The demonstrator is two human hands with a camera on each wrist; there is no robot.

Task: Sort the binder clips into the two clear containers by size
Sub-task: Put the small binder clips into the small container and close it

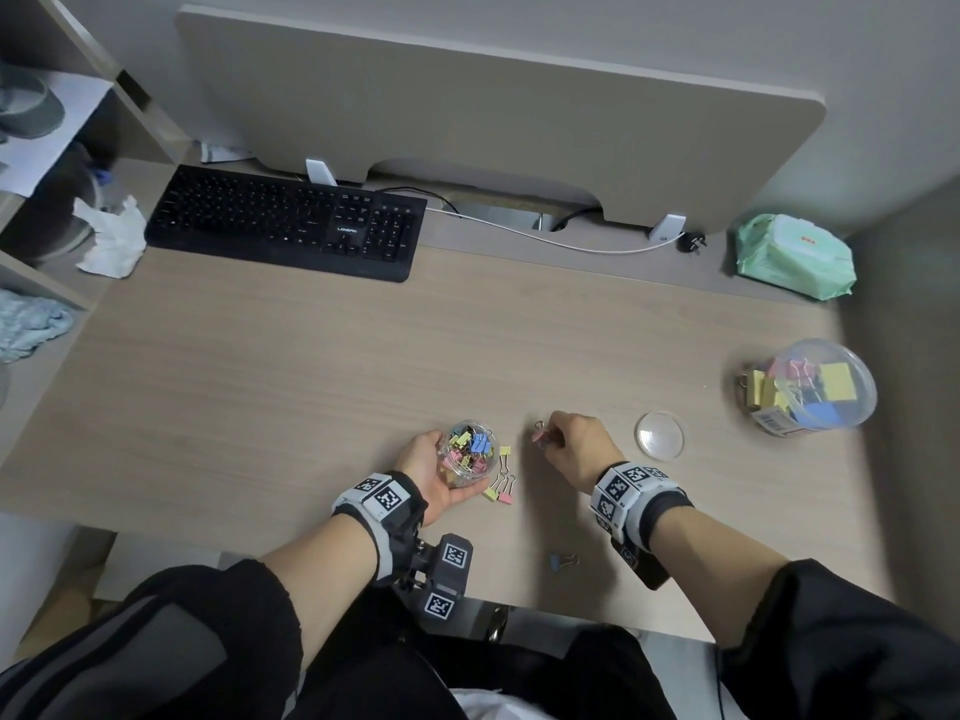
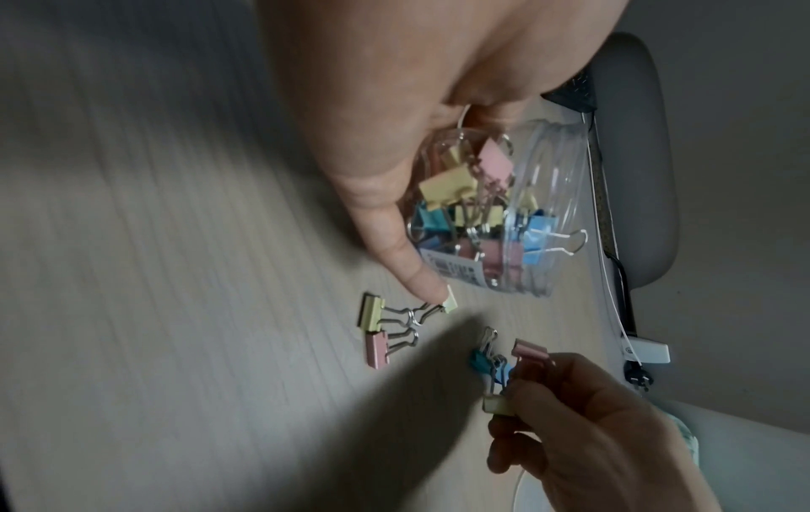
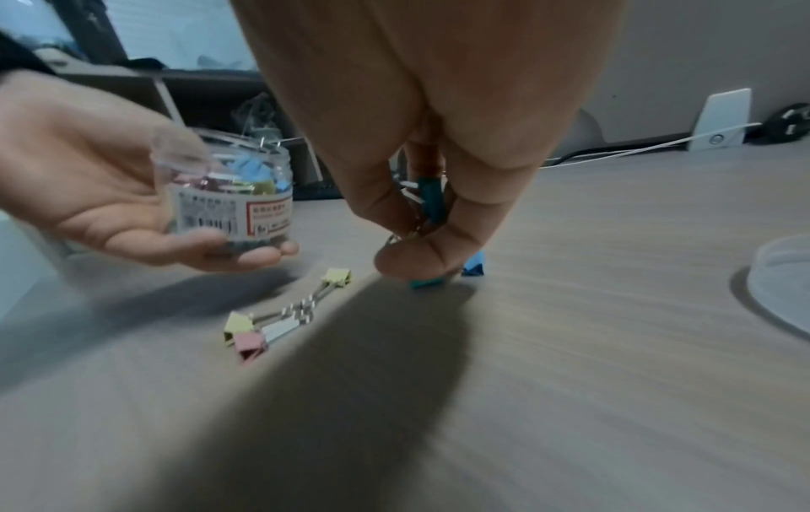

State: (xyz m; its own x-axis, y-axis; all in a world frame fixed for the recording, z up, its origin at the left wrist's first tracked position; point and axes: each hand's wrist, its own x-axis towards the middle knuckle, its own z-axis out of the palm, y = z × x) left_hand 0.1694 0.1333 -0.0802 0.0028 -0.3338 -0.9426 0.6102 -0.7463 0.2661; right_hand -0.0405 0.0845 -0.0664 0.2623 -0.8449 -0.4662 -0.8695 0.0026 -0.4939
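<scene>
My left hand cups a small clear jar of small binder clips, tilted, its mouth facing right. My right hand is curled round a bunch of small clips, pink, teal and yellow, just above the desk. Beside the jar lie three loose small clips, two yellow and one pink. One blue clip lies near the desk's front edge. The large clear container, holding bigger clips, stands at the far right.
A clear lid lies right of my right hand. At the back sit a black keyboard, a white cable and a green wipes pack. Crumpled tissue lies at the left. The desk's front edge is close.
</scene>
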